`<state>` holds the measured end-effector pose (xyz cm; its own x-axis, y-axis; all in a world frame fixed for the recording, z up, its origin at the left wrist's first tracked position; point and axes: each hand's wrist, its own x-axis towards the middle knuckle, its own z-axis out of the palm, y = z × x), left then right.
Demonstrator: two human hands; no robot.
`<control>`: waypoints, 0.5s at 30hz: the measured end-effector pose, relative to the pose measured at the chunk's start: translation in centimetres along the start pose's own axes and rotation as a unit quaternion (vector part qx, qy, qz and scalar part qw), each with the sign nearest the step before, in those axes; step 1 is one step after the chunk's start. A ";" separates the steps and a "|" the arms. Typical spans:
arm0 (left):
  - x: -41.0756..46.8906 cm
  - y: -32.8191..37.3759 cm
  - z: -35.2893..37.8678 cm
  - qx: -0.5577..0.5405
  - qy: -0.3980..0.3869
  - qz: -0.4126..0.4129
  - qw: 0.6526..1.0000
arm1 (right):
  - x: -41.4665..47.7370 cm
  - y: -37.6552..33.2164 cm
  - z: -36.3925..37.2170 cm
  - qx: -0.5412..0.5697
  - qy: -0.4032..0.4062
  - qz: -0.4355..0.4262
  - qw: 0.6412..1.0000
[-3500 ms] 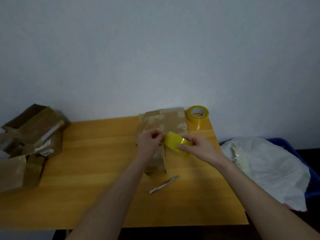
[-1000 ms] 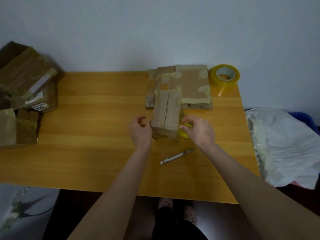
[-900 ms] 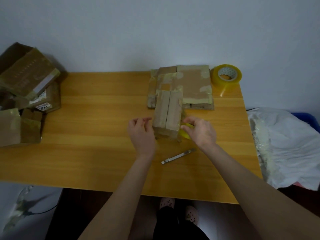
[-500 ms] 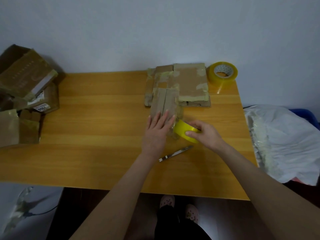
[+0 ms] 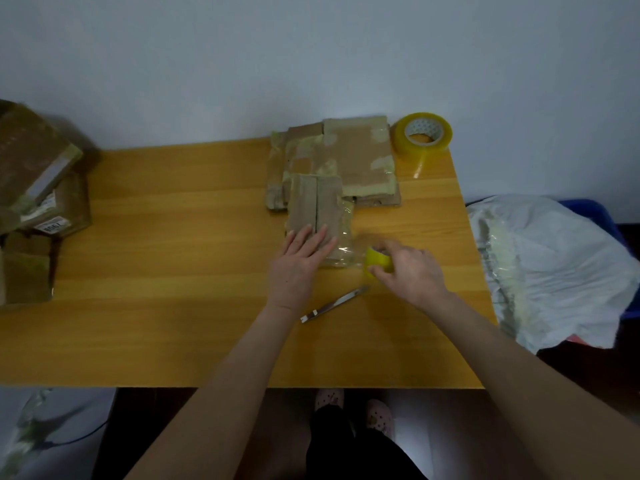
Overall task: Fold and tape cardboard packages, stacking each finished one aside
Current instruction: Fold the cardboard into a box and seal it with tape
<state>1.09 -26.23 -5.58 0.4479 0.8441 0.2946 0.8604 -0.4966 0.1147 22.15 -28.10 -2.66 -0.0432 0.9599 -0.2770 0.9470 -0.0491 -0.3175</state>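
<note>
Step in hand: taping the seam. Left grip (image 5: 298, 268) is flat, fingers straight, pressing the near end of the folded package (image 5: 317, 209). Right grip (image 5: 408, 271) is curled round the small tape roll (image 5: 379, 261), just right of the left grip. A clear strip (image 5: 341, 245) runs from the roll to the package.

Next, I reckon: cut the strip. The cutter (image 5: 334, 304) lies just nearer me than both grips, so one grip must let go. A slack strip would stick to itself.

The taped stack (image 5: 349, 161) is beyond the left grip, at the package's far end. A spare roll (image 5: 421, 135) is far beyond the right grip, at the table (image 5: 173, 271) corner. Open boxes (image 5: 38, 188) are well left. A white bag (image 5: 554, 265) lies over a blue bin (image 5: 588, 209), right of the right grip. Plain wall, dim light.
</note>
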 end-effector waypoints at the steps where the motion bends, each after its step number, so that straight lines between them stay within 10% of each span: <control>1: 0.0 0.1 0.0 0.000 -0.004 0.004 1.000 | 0.1 -0.1 0.0 0.001 0.003 0.005 1.000; 15: 0.5 0.0 -1.8 0.002 0.039 -0.020 0.999 | -0.2 -0.2 -1.3 0.080 0.036 0.015 0.996</control>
<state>0.88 -26.23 -3.72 0.3926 0.8447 0.3638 0.8782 -0.4618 0.1246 22.40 -27.88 -1.34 0.0127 0.9742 -0.2253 0.8841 -0.1162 -0.4527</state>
